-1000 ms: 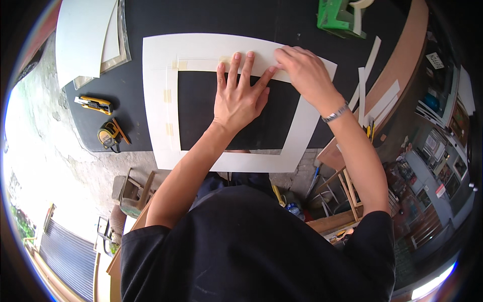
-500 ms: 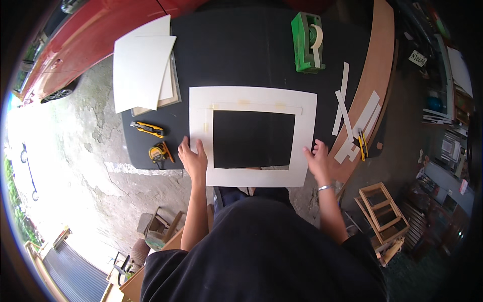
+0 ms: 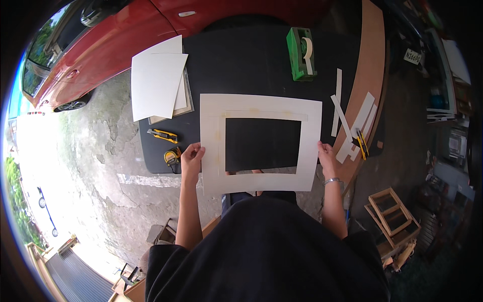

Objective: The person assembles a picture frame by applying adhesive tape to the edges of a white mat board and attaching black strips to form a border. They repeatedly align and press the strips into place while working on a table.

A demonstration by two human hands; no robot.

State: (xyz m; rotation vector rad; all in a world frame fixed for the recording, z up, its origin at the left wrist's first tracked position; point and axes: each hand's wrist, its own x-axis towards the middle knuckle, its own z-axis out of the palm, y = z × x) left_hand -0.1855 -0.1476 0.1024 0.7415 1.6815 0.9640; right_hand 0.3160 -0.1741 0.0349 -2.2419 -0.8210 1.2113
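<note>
Between my hands is a white mat board (image 3: 261, 104) with a rectangular window cut in it. Strips of tape and yellowish stains run along its upper and left borders. My left hand (image 3: 192, 155) pinches its left edge, while my right hand (image 3: 326, 154) grips the right edge. Through the window the black tabletop shows, and near its lower edge a bit of my legs. Left of my left hand lie a yellow tape measure (image 3: 172, 156) and a yellow utility knife (image 3: 162, 135).
White sheets (image 3: 158, 80) are stacked at the table's far left. A green tape dispenser (image 3: 300, 54) stands at the far right. White offcut strips (image 3: 362, 118) and another yellow cutter (image 3: 362, 144) lie on a long brown board (image 3: 370, 60). Beyond the black table (image 3: 236, 55) is a red car (image 3: 121, 40).
Both hands have closed on the side edges of the mat board, where the right hand was loosely open before. The board seems lifted slightly; the whole view has shifted a little.
</note>
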